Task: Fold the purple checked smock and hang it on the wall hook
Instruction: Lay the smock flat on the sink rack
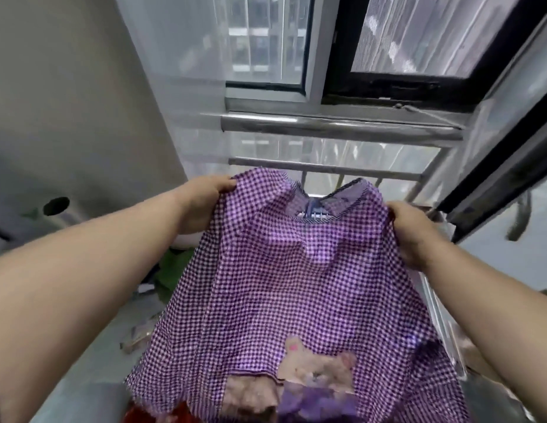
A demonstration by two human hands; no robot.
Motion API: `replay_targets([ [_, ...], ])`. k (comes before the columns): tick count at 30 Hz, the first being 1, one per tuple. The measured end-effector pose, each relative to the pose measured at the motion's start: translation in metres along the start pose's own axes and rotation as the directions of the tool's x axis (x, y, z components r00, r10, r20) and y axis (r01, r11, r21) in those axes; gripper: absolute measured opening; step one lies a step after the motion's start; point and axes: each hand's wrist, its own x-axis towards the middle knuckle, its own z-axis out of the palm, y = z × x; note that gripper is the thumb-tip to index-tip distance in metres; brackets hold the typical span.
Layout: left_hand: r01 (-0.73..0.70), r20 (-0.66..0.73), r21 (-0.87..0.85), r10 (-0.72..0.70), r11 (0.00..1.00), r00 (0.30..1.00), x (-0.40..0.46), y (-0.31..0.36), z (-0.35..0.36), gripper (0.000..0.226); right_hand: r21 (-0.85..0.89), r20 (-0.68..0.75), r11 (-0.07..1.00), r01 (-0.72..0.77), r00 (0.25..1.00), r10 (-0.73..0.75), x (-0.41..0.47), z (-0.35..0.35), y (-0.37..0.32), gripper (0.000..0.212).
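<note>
— What lies around the person?
— A grey wall beyond the left hand [205,199], a window [418,41] ahead, and a steel railing [342,126] just past both hands.
— And the purple checked smock [290,285]?
— It hangs spread between the hands, collar up. The left hand pinches one shoulder edge; the right hand [415,230] grips the other.
— Open room?
— Little ahead; a dark frame [495,178] crowds the right hand's outer side.

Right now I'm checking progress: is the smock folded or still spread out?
Spread out. The left hand and right hand grip the smock at its shoulders, and it hangs open at full width, collar up.
</note>
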Motion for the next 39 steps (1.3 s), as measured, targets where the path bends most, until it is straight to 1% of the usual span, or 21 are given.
replay_targets([
  [1, 0.033, 0.022, -0.003, -0.033, 0.999, 0.999, 0.008, 0.000, 0.001, 0.036, 0.094, 0.028, 0.994, -0.059, 0.998, 0.056, 0.008, 0.004, 0.000, 0.032],
  [2, 0.048, 0.007, 0.098, -0.048, 0.994, 0.999, 0.018, -0.002, 0.001, 0.034, 0.125, 0.064, 0.987, -0.102, 0.993, 0.094, 0.014, 0.009, 0.001, 0.031],
  [3, 0.040, -0.015, 0.258, -0.037, 0.965, 0.999, 0.032, -0.004, 0.001, 0.032, 0.099, 0.098, 0.987, -0.125, 0.989, 0.115, 0.024, 0.014, 0.002, 0.029],
  [5, 0.028, -0.080, 0.578, 0.023, 0.816, 0.997, 0.053, -0.010, 0.002, 0.032, -0.141, 0.115, 0.984, -0.108, 0.986, 0.125, 0.043, 0.020, 0.008, 0.032],
  [6, 0.026, -0.101, 0.665, 0.056, 0.747, 0.993, 0.068, -0.011, 0.002, 0.034, -0.314, 0.107, 0.947, -0.064, 0.989, 0.103, 0.056, 0.022, 0.010, 0.033],
  [8, 0.030, -0.131, 0.690, 0.085, 0.723, 0.988, 0.092, -0.018, 0.005, 0.038, -0.564, 0.067, 0.826, 0.011, 0.997, 0.033, 0.077, 0.027, 0.016, 0.032],
  [9, 0.036, -0.153, 0.689, 0.097, 0.724, 0.984, 0.103, -0.023, 0.007, 0.038, -0.601, 0.055, 0.799, 0.017, 0.998, 0.021, 0.085, 0.029, 0.019, 0.029],
  [13, 0.056, -0.215, 0.690, 0.130, 0.722, 0.968, 0.145, -0.042, 0.021, 0.038, -0.640, 0.068, 0.767, 0.045, 0.998, -0.002, 0.119, 0.030, 0.043, 0.016],
  [17, 0.090, -0.270, 0.696, 0.144, 0.712, 0.952, 0.176, -0.062, 0.028, 0.038, -0.708, 0.042, 0.702, 0.071, 0.997, -0.059, 0.147, 0.028, 0.061, 0.018],
  [21, 0.152, -0.329, 0.709, 0.133, 0.689, 0.935, 0.198, -0.078, 0.028, 0.036, -0.767, -0.017, 0.641, 0.018, 0.999, -0.048, 0.168, 0.026, 0.078, 0.021],
  [24, 0.204, -0.367, 0.712, 0.109, 0.672, 0.924, 0.211, -0.089, 0.022, 0.035, -0.881, -0.098, 0.471, -0.039, 0.990, -0.102, 0.175, 0.033, 0.090, 0.019],
  [26, 0.227, -0.380, 0.715, 0.096, 0.661, 0.920, 0.217, -0.095, 0.022, 0.037, -0.938, -0.163, 0.337, -0.087, 0.966, -0.203, 0.170, 0.040, 0.091, 0.034],
  [27, 0.231, -0.382, 0.717, 0.094, 0.658, 0.919, 0.219, -0.098, 0.023, 0.038, -0.943, -0.162, 0.323, -0.077, 0.956, -0.243, 0.163, 0.044, 0.091, 0.045],
  [28, 0.228, -0.382, 0.718, 0.098, 0.658, 0.919, 0.221, -0.100, 0.023, 0.038, -0.938, -0.115, 0.346, -0.009, 0.952, -0.285, 0.152, 0.051, 0.090, 0.053],
  [30, 0.222, -0.383, 0.711, 0.103, 0.667, 0.918, 0.228, -0.107, 0.023, 0.038, -0.906, 0.105, 0.355, 0.232, 0.934, -0.342, 0.120, 0.073, 0.094, 0.052],
  [31, 0.221, -0.389, 0.713, 0.113, 0.666, 0.914, 0.230, -0.108, 0.023, 0.038, -0.881, 0.232, 0.326, 0.341, 0.915, -0.330, 0.099, 0.089, 0.099, 0.051],
  [33, 0.224, -0.395, 0.718, 0.121, 0.659, 0.910, 0.231, -0.111, 0.023, 0.037, -0.850, 0.435, 0.245, 0.466, 0.884, -0.173, 0.064, 0.116, 0.121, 0.066],
  [35, 0.225, -0.398, 0.739, 0.142, 0.635, 0.906, 0.228, -0.115, 0.025, 0.035, -0.863, 0.487, 0.178, 0.473, 0.873, 0.036, 0.047, 0.133, 0.148, 0.092],
  [36, 0.217, -0.398, 0.747, 0.161, 0.628, 0.903, 0.224, -0.117, 0.027, 0.032, -0.872, 0.482, 0.146, 0.467, 0.872, 0.090, 0.044, 0.136, 0.160, 0.102],
  [38, 0.177, -0.374, 0.770, 0.208, 0.613, 0.904, 0.208, -0.121, 0.032, 0.032, -0.881, 0.472, 0.109, 0.461, 0.875, 0.110, 0.046, 0.136, 0.174, 0.110],
  [39, 0.128, -0.326, 0.803, 0.249, 0.583, 0.912, 0.197, -0.124, 0.033, 0.041, -0.882, 0.470, 0.099, 0.461, 0.876, 0.105, 0.047, 0.136, 0.177, 0.111],
])
